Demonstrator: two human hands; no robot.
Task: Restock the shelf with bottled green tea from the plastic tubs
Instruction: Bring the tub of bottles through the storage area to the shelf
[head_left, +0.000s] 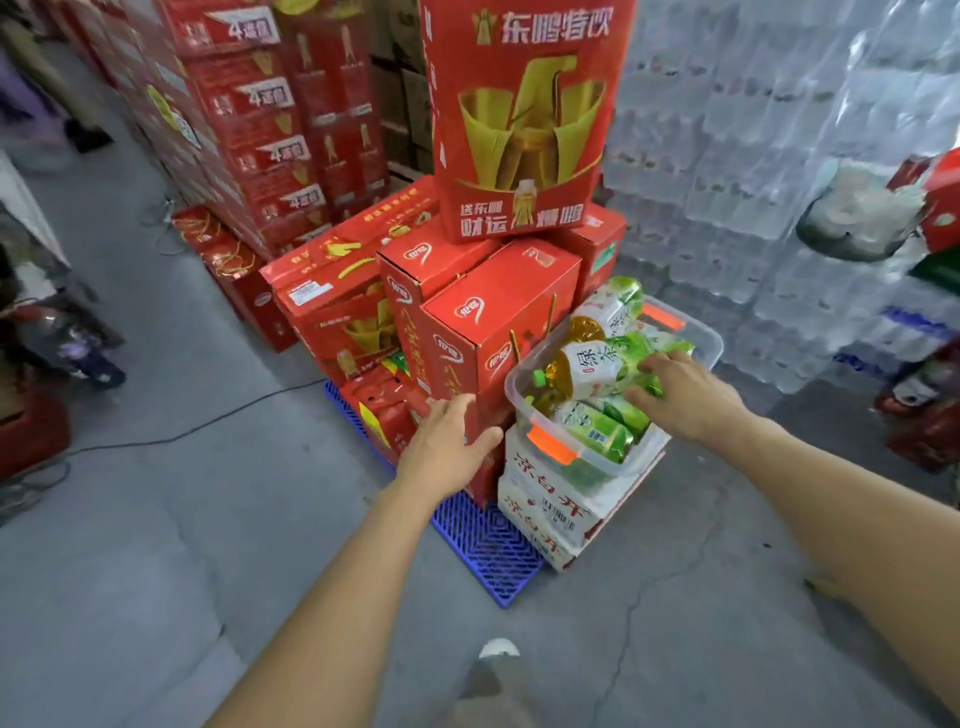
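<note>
Reaching into the clear plastic tub (696, 332), which sits on a white carton (545, 499) beside red boxes (493, 322): pick-up step, as I read it. Bottled green tea (597, 364) lies piled on its side in the tub. R hand (685, 389) rests on the top bottles, fingers curling over one; full grip not confirmed, I can't tell. L hand (447, 441) spread flat, fingers apart, holding nothing, near the tub's corner. Next move needs a firm wrap w/ R, then lift clear. No shelf in view.
</note>
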